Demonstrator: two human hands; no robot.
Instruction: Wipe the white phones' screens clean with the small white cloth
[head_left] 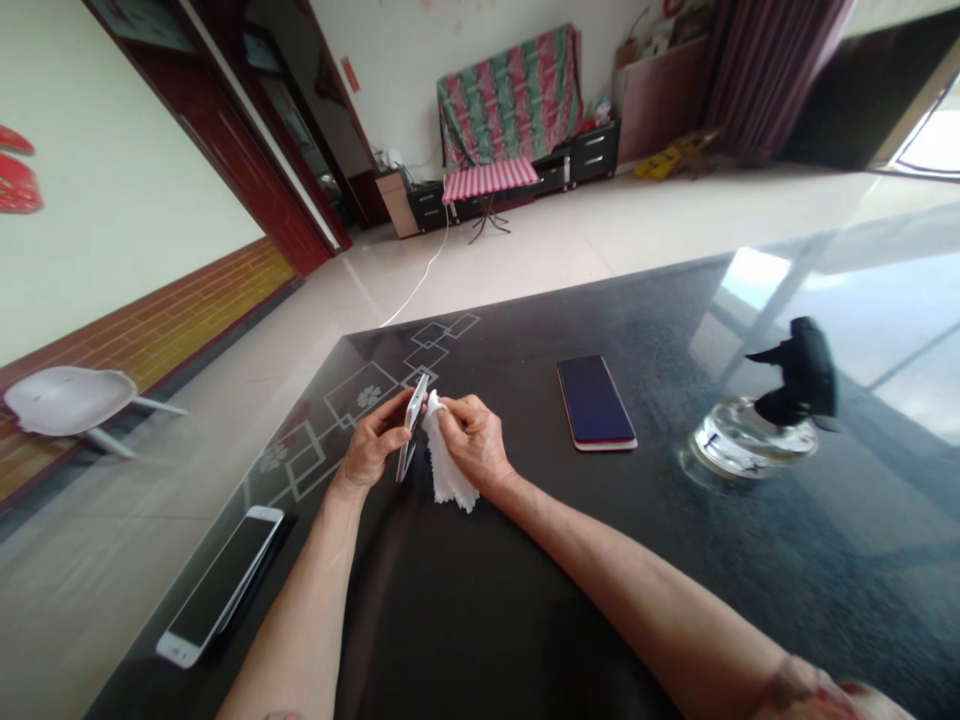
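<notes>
My left hand (373,444) grips a slim silver phone (411,425) on edge, tilted above the dark glass table (525,600). My right hand (475,438) is closed on a white cloth (447,473) and presses it against the phone's face. The cloth's loose end hangs down toward the tabletop.
A red-edged phone (595,402) lies face up to the right of my hands. A white phone (219,583) lies near the table's left edge. A clear glass spray bottle (757,435) with a black trigger head lies at the right. A white chair (67,400) stands on the floor at left.
</notes>
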